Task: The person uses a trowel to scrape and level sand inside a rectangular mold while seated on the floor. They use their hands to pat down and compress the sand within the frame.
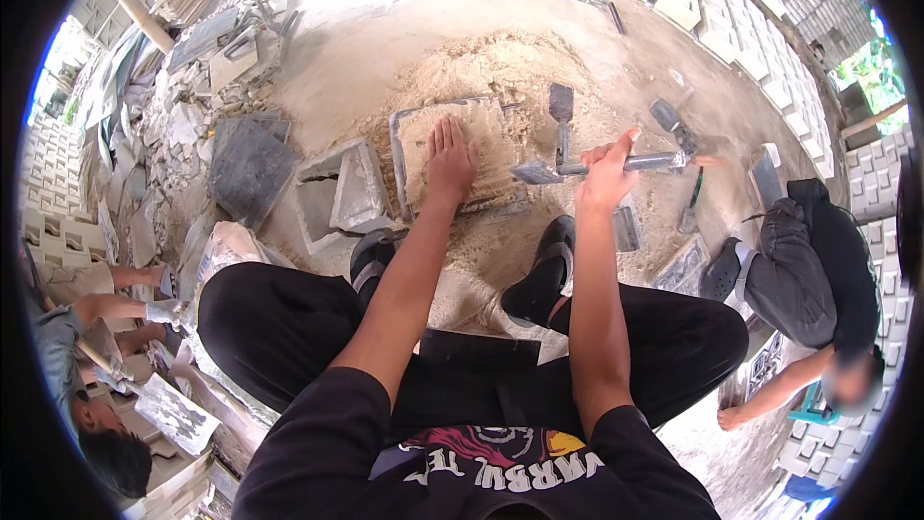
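Observation:
My left hand (450, 164) lies flat on pale sandy mix (423, 140) that fills a square grey mould frame (397, 159), its fingers stretched out. To the right, my right hand (606, 176) is closed round the shaft of a trowel (536, 172). The trowel's flat grey blade points left toward the mould, and its handle runs out to the right. Just behind the blade, a second flat-bladed tool (560, 104) lies on the sand. Left of the mould stands a hollow grey block frame (358, 185), close to my foot.
A sand heap (510, 58) rises behind the mould. Dark plates (252, 166) and rubble (183, 130) lie left. Hand tools (674, 123) lie right. Rows of pale blocks (717, 14) stand at the far right. People sit at the left (63, 356) and right (847, 279).

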